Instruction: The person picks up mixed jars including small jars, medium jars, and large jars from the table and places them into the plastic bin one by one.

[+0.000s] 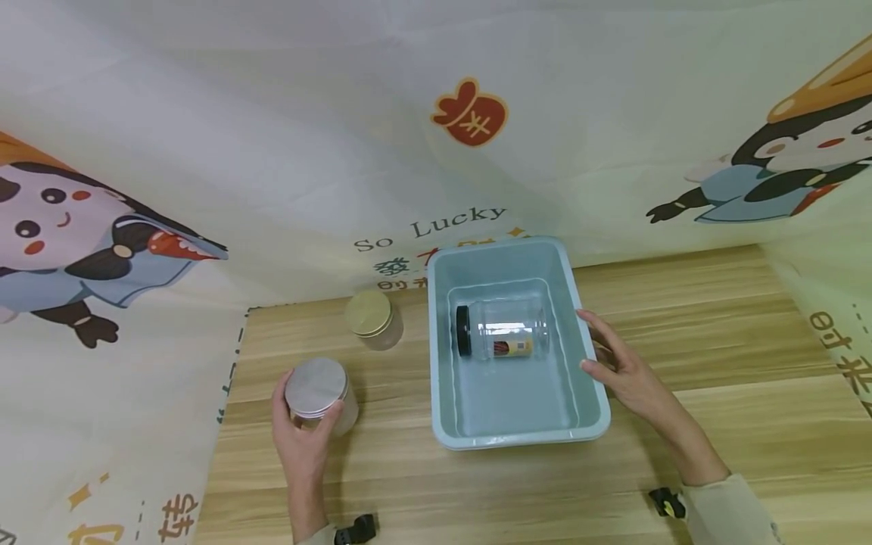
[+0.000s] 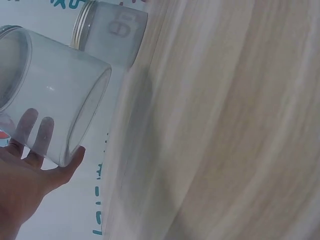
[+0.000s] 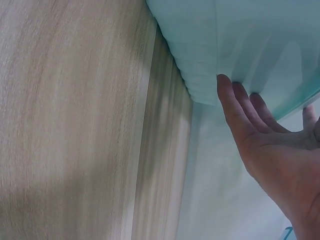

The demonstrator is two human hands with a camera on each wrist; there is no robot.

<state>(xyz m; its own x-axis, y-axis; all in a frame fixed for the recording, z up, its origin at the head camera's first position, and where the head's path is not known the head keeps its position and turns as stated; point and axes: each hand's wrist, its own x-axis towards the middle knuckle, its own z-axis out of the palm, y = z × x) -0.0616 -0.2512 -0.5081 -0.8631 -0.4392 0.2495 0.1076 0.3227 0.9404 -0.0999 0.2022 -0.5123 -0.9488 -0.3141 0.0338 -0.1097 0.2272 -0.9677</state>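
Observation:
My left hand [image 1: 300, 443] holds a clear jar [image 2: 60, 90] with a silver lid [image 1: 316, 384], thumb on one side and fingers round the other. In the left wrist view the jar is tilted, its base apart from the tabletop. On the right, my right hand [image 1: 627, 375] grips the side of a light blue plastic tub [image 1: 521, 439]. The right wrist view shows its fingers [image 3: 235, 107] along the outer wall, with the thumb up by the rim. Inside the tub, a clear jar with a black lid [image 1: 463, 331] and a small label lies on its side.
A smaller jar with a gold lid [image 1: 369, 312] stands behind the left hand, left of the tub. The wooden tabletop [image 1: 395, 484] meets a printed white cloth [image 1: 327, 151] at the back and sides. Both wrists wear small black devices.

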